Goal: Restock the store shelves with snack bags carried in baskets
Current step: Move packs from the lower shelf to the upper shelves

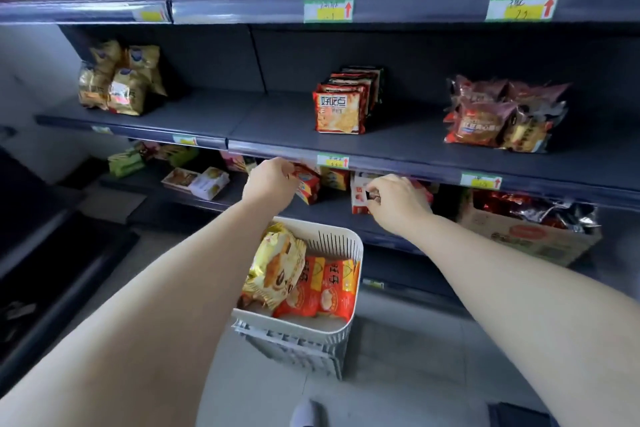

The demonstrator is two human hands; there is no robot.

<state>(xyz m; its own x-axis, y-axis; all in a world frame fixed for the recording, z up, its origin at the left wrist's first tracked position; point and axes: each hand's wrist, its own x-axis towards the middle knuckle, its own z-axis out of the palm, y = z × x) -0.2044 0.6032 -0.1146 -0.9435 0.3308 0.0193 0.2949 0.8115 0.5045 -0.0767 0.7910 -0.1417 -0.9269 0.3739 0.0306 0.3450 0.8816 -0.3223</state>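
Low shelf [332, 210], snack bags [307, 185] [359, 198] in hands [268, 180] [398, 199]

I face dark grey shelving [398, 146] in tiers, with price tags [328, 10] clipped along the front edges. Pale wall [31, 87] to my left. Grey floor [398, 357] underfoot. A dark low ledge [69, 270] runs along the left. Lighting dim and even.

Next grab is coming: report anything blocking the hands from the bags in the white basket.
Nothing visible: the basket is open-topped, its bags exposed. But the left hand grips a red pack, the right hand a white pack.
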